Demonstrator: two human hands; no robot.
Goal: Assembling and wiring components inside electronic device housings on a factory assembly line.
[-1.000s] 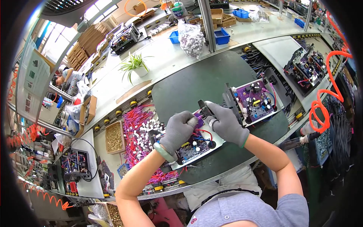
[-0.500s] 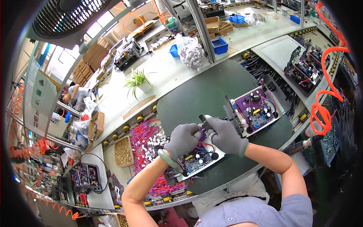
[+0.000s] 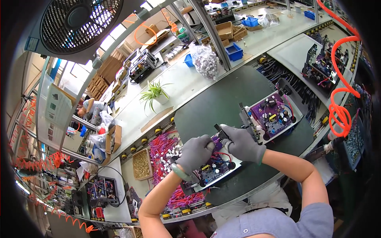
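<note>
Both my hands wear grey gloves and meet over the far edge of a circuit board unit (image 3: pixel 216 171), which has a purple board on a white base. My left hand (image 3: pixel 195 153) is closed, fingertips pinched together at the unit's far side; what is between them is hidden. My right hand (image 3: pixel 245 144) is closed around the unit's far edge, its fingertips by a small dark upright plate (image 3: pixel 218 127). Red and dark wires run across the board between the hands. A second circuit board unit (image 3: pixel 273 115) of the same kind lies to the right on the dark green mat (image 3: pixel 214 104).
Left of the mat lie a heap of pink-purple wires with white connectors (image 3: pixel 162 147) and a box of small brass-coloured parts (image 3: pixel 141 164). Black cables (image 3: pixel 291 88) lie far right; an orange coiled hose (image 3: pixel 340 115) hangs there. A potted plant (image 3: pixel 160 97) and a fan (image 3: pixel 77 23) are farther off.
The whole view has shifted slightly, so the scene sits farther right and a little lower. Both hands keep nearly the same grip over the unit.
</note>
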